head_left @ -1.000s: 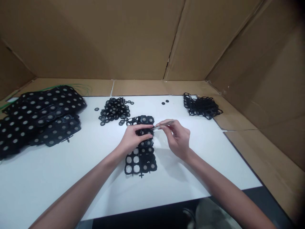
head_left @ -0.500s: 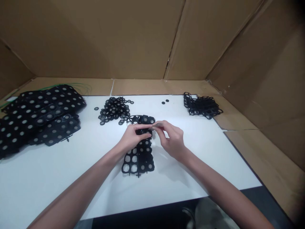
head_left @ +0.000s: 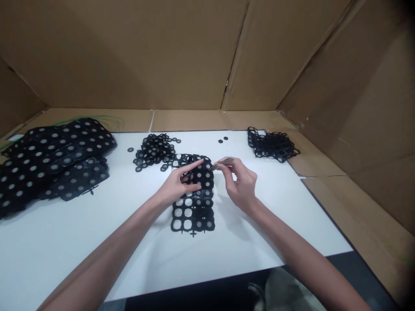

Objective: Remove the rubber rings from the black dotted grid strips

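Note:
A black rubbery grid sheet (head_left: 203, 212) lies flat in the middle of the white table. Its left columns show bare round holes, while dark discs with grey centres fill the right ones. My left hand (head_left: 175, 185) rests across the sheet's upper left, forefinger and thumb spread apart on top. Between the thumb and fingers of my right hand (head_left: 241, 183) is a slim metal tool (head_left: 223, 162), its pointed end at the sheet's upper right edge. Whether the tip touches the sheet, I cannot tell.
Behind my left hand, a pile of small black discs (head_left: 154, 148) sits on the table (head_left: 259, 233). A stack of dotted black sheets (head_left: 55, 155) covers the left side. Black open-ring grids (head_left: 275, 144) lie at the back right. Two discs (head_left: 223, 140) lie apart. Cardboard walls (head_left: 145, 56) surround the table.
The sheet, lifted and bent between my hands before, now lies flatter. My left forefinger and thumb have spread apart. My right hand has drawn slightly right with the metal tool.

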`<state>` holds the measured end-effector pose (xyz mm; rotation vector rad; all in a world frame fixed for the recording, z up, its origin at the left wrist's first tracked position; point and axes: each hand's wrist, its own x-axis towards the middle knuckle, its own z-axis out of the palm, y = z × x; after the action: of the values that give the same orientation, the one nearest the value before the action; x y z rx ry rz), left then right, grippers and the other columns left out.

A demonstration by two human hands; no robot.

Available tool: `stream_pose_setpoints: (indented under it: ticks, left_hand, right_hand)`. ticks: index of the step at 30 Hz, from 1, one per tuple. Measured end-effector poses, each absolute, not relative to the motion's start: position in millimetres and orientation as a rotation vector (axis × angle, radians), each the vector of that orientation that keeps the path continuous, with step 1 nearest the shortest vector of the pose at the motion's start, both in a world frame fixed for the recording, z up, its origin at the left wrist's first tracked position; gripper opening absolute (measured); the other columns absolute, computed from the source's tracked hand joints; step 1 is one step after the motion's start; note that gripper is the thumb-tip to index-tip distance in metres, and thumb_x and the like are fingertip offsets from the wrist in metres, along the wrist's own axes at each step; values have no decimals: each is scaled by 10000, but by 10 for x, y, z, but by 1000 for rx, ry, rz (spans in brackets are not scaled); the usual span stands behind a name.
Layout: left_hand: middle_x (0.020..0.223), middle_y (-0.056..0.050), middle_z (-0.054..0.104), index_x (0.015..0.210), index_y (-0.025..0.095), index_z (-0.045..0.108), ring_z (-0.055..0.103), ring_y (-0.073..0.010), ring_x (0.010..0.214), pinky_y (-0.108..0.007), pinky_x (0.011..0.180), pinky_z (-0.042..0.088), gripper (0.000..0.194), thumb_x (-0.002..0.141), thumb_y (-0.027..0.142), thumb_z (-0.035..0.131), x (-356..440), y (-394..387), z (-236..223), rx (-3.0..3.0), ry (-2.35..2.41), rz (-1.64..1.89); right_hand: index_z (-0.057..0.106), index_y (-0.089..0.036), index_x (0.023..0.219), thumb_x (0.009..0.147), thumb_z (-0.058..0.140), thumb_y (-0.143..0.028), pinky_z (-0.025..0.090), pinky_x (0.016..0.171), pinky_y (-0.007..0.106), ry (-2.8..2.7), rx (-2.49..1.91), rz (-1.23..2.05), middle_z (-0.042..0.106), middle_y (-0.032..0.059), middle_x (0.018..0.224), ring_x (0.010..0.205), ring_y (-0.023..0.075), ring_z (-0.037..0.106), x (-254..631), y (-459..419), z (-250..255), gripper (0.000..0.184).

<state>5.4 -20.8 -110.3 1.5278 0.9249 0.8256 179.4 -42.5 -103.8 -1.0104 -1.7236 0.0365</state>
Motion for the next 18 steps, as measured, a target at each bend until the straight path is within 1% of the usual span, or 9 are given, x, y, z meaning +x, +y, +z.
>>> stream_pose_setpoints:
  ticks: [4, 6, 8, 10, 15, 18]
  left_hand:
    - [1279, -30, 477, 1230, 310, 450, 552, -203, 968, -369, 846, 425, 656, 622, 170, 655, -9, -195, -1088, 1386, 936, 853]
    - [1200, -49, 539, 1189, 284, 506, 579, -179, 862, -352, 796, 440, 596, 621, 195, 666, -32, -179, -1104, 1332, 956, 845]
    - [1008, -66, 632, 1098, 224, 593, 584, -161, 775, -331, 758, 441, 477, 627, 223, 668, -41, -168, -1123, 1275, 953, 824]
    - [834, -58, 657, 1044, 194, 628, 574, -150, 706, -311, 701, 441, 410, 639, 248, 661, -31, -177, -1132, 1239, 949, 811]
    - [805, -32, 649, 1033, 240, 632, 551, -143, 664, -275, 598, 420, 352, 696, 331, 594, 50, -267, -1101, 1394, 1101, 784]
    - [696, -12, 632, 1012, 228, 640, 527, -130, 601, -262, 568, 413, 379, 646, 329, 643, 96, -290, -1107, 1407, 1154, 831]
  right_hand:
    - [534, -184, 830, 816, 460, -157, 550, 652, 269, -1630, -1062, 72, 615, 19, 801, 715, 114, 603, 1832, -364, -1074, 81]
    - [528, -189, 815, 818, 463, -188, 555, 644, 265, -1535, -1095, 157, 602, 11, 790, 710, 111, 602, 1834, -341, -1075, 66]
    - [520, -192, 804, 818, 466, -219, 562, 639, 260, -1418, -1110, 273, 586, 3, 784, 705, 106, 602, 1831, -324, -1066, 62]
    - [515, -192, 800, 814, 472, -238, 566, 652, 260, -1331, -1102, 374, 571, -3, 782, 700, 99, 600, 1827, -318, -1052, 65]
    - [515, -188, 789, 805, 485, -252, 570, 681, 274, -1292, -1082, 452, 564, 0, 791, 708, 96, 588, 1788, -351, -1034, 72]
    - [516, -187, 793, 809, 483, -256, 572, 675, 270, -1294, -1066, 459, 573, 2, 795, 718, 100, 595, 1747, -383, -1035, 78]
